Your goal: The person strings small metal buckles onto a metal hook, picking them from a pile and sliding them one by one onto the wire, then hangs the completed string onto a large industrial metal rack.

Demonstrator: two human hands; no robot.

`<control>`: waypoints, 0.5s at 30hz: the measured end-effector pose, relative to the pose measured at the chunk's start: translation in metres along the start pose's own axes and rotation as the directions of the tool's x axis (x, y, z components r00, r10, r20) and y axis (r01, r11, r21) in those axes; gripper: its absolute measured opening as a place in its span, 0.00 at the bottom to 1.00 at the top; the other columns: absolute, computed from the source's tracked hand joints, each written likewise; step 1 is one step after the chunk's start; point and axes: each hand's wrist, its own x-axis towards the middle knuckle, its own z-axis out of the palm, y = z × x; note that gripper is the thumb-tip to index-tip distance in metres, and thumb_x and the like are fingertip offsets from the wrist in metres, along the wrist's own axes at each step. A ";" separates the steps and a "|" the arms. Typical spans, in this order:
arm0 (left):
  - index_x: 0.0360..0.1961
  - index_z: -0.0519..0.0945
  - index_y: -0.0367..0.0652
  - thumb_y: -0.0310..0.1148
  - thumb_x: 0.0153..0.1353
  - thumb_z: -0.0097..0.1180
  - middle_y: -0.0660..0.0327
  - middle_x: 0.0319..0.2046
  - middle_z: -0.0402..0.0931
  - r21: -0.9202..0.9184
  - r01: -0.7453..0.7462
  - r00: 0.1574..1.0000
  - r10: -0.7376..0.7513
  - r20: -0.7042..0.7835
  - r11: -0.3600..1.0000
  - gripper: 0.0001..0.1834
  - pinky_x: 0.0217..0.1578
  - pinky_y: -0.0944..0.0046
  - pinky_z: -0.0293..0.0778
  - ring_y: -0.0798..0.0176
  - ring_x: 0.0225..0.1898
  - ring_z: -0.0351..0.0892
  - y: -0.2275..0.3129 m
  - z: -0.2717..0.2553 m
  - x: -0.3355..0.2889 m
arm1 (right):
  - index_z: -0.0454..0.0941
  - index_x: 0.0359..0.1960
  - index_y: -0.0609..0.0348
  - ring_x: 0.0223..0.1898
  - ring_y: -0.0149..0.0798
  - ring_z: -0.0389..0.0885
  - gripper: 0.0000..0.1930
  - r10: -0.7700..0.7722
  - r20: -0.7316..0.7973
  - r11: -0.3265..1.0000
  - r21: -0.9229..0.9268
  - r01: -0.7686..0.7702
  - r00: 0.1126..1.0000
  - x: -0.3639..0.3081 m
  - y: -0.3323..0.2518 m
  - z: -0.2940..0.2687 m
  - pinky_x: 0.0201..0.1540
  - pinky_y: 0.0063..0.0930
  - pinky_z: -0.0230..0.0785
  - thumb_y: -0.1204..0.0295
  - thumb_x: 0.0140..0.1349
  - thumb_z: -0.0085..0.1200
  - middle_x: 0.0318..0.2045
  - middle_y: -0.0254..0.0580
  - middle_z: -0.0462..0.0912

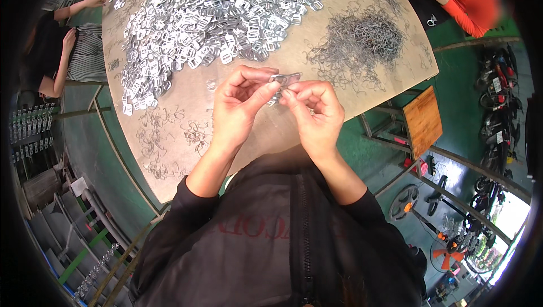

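Observation:
My left hand (238,103) pinches a shiny metal buckle (291,77) between thumb and fingers, above the near part of the table. My right hand (318,116) meets it from the other side, thumb and forefinger pressed together just below the buckle. Whatever sits in that right pinch is too small and covered to make out. Beyond my hands lies a big heap of silvery metal buckles (209,21). To its right is a tangled pile of thin bent wire pieces (370,38).
Loose bent wires (195,133) lie left of my forearm on the brown tabletop (277,140). A person in black sits at the left edge; another in orange works at the far right corner. A wooden stool (423,121) stands right of the table, with motorbikes (496,98) beyond.

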 end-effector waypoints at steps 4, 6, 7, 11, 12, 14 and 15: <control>0.36 0.77 0.39 0.19 0.56 0.59 0.56 0.43 0.77 0.020 -0.021 0.999 0.022 -0.049 1.000 0.07 0.46 0.68 0.72 0.70 0.43 0.76 0.003 -0.001 -0.001 | 0.71 0.34 0.63 0.32 0.28 0.80 0.07 0.088 -0.006 0.990 -0.112 -0.088 0.996 0.003 0.014 -0.018 0.32 0.19 0.72 0.79 0.57 0.58 0.34 0.39 0.80; 0.35 0.77 0.38 0.19 0.56 0.58 0.55 0.43 0.77 0.007 -0.050 0.998 0.050 -0.046 0.999 0.07 0.48 0.66 0.71 0.68 0.44 0.76 0.007 -0.004 -0.002 | 0.73 0.36 0.63 0.32 0.29 0.80 0.08 0.060 -0.019 0.991 -0.122 -0.062 0.998 0.038 0.040 -0.050 0.33 0.20 0.72 0.74 0.59 0.57 0.33 0.39 0.81; 0.35 0.76 0.38 0.19 0.56 0.58 0.55 0.43 0.77 0.000 -0.065 0.997 0.065 -0.049 0.998 0.07 0.48 0.66 0.71 0.67 0.44 0.76 0.010 -0.005 -0.002 | 0.75 0.36 0.61 0.33 0.31 0.81 0.07 0.182 -0.028 0.939 -0.293 -0.182 0.983 0.059 0.053 -0.070 0.33 0.22 0.72 0.73 0.59 0.56 0.32 0.40 0.81; 0.35 0.76 0.38 0.18 0.56 0.57 0.54 0.42 0.77 0.018 -0.142 0.988 0.143 -0.051 0.990 0.07 0.49 0.63 0.71 0.65 0.44 0.76 0.016 -0.010 0.002 | 0.79 0.34 0.53 0.35 0.42 0.80 0.06 0.396 0.164 0.520 -0.851 -0.073 0.904 0.096 0.105 -0.127 0.38 0.34 0.72 0.72 0.54 0.58 0.32 0.43 0.81; 0.35 0.76 0.38 0.18 0.56 0.57 0.54 0.41 0.77 0.023 -0.152 0.987 0.153 -0.052 0.988 0.07 0.49 0.63 0.71 0.64 0.44 0.76 0.017 -0.011 0.003 | 0.79 0.33 0.53 0.35 0.44 0.80 0.06 0.422 0.214 0.465 -0.885 -0.008 0.881 0.098 0.115 -0.134 0.39 0.37 0.72 0.71 0.53 0.59 0.32 0.44 0.81; 0.35 0.76 0.38 0.18 0.56 0.57 0.54 0.41 0.77 0.021 -0.160 0.985 0.161 -0.060 0.987 0.07 0.49 0.63 0.71 0.64 0.44 0.76 0.018 -0.012 0.005 | 0.78 0.32 0.53 0.36 0.47 0.79 0.06 0.456 0.288 0.396 -0.913 0.098 0.842 0.100 0.129 -0.141 0.40 0.41 0.71 0.71 0.52 0.58 0.33 0.45 0.80; 0.35 0.76 0.38 0.18 0.56 0.57 0.54 0.41 0.77 0.020 -0.165 0.984 0.166 -0.064 0.986 0.07 0.49 0.63 0.71 0.64 0.44 0.77 0.018 -0.013 0.006 | 0.78 0.32 0.53 0.37 0.48 0.79 0.05 0.464 0.314 0.383 -0.914 0.132 0.828 0.101 0.134 -0.142 0.40 0.42 0.70 0.71 0.53 0.58 0.33 0.45 0.80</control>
